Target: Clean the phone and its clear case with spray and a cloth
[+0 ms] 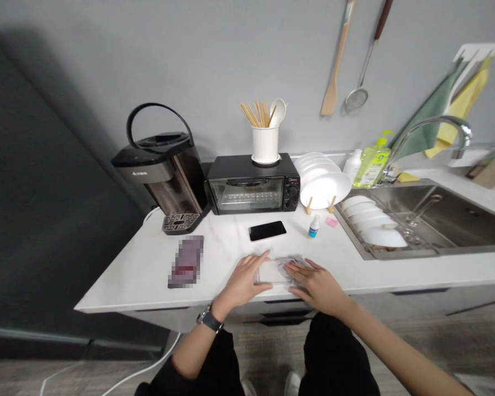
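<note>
Both my hands rest at the front edge of a white countertop (140, 275). My left hand (244, 279), with a watch on the wrist, curls round the left end of a flat white rectangular object (269, 271). My right hand (313, 283) lies flat with fingers stretched out, pressing a crumpled grey cloth (289, 264) onto that object. What the white object is I cannot make out.
A black phone (267, 230) lies just behind my hands. Farther back stand a water boiler (163, 165), a toaster oven (253, 184) with a utensil cup (265, 143), and a plate rack (322, 184). A small dropper bottle (313, 226), a blurred dark card (186, 261), and a sink (437, 220) with bowls sit alongside.
</note>
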Demonstrator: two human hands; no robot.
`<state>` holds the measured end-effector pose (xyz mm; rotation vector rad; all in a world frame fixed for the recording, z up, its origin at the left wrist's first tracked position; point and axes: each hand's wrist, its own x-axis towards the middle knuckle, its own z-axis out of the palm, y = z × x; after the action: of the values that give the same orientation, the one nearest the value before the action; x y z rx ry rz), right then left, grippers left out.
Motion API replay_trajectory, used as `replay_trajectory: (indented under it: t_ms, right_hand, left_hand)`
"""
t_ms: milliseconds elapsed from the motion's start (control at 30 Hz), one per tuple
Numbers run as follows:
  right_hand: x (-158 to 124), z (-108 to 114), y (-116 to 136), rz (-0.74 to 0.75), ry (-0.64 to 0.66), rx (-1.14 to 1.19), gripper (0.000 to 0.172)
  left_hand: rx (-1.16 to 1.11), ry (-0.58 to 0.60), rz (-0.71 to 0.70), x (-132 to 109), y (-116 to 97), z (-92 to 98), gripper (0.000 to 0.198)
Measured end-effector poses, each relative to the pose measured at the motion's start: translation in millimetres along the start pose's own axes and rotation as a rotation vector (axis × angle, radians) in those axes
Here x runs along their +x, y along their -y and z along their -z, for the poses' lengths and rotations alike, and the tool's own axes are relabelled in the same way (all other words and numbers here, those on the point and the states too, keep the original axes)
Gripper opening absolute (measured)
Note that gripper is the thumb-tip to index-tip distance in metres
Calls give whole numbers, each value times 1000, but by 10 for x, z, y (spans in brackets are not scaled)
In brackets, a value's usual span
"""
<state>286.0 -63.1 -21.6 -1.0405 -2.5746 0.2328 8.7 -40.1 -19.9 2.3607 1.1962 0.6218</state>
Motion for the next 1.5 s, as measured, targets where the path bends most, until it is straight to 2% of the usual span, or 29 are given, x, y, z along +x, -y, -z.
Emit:
replay_trajectory:
  t_ms: [100, 200, 300, 400, 500, 600, 700, 833, 900, 967, 1033, 1133, 1233, 1333, 1400, 1500]
  right_hand:
    - [-113, -9, 71, -57, -20, 3, 55]
    - [131, -91, 223, 20, 13, 98, 60]
    - [275, -99, 213, 34, 5, 100, 55]
    - [48, -32, 121, -63, -33, 14, 50]
    - [-95, -40, 164, -89, -18, 25, 53]
    - [146, -125, 268, -2, 30, 121, 56]
    - [343, -112, 200, 39, 43, 126, 55]
    - [59, 57, -22, -63, 11, 34, 48]
    - [-33, 85, -21, -45, 32, 57, 43]
    - [70, 47, 49, 43, 82, 134, 46]
    - [287, -8, 104, 128, 119, 197, 50]
    - [432, 3, 39, 139, 114, 177, 51]
    - [174, 105, -81, 46, 107, 107, 52]
    - [-44, 118, -20, -23, 112, 97, 54]
    - [38, 46, 96, -22, 79, 109, 57]
    - [332, -63, 180, 50, 23, 145, 59]
  left_hand:
    - [-17, 17, -20, 22, -6, -9, 98]
    - [-24, 9, -42, 33, -6, -9, 94]
    - [-4, -5, -32, 26, 5, -10, 92]
    - [9, 5, -25, 23, 5, -9, 96]
    - [-10, 11, -41, 27, -5, -4, 97]
    - [-29, -7, -51, 26, -2, 3, 90]
    - [-31, -27, -20, 21, 17, 7, 92]
    - [-29, -8, -1, 30, 22, 6, 101]
    - [-38, -3, -10, 39, 16, 7, 103]
    - [-50, -5, -18, 43, 15, 8, 103]
    - [-52, -9, -20, 40, 21, 10, 99]
    - [-38, -16, -5, 35, 32, 8, 96]
    - [-38, -17, 15, 41, 31, 6, 101]
    - [-48, -7, 15, 52, 25, 7, 101]
    - [-47, -16, 20, 54, 28, 10, 98]
    - [-36, -33, 15, 54, 40, 13, 96]
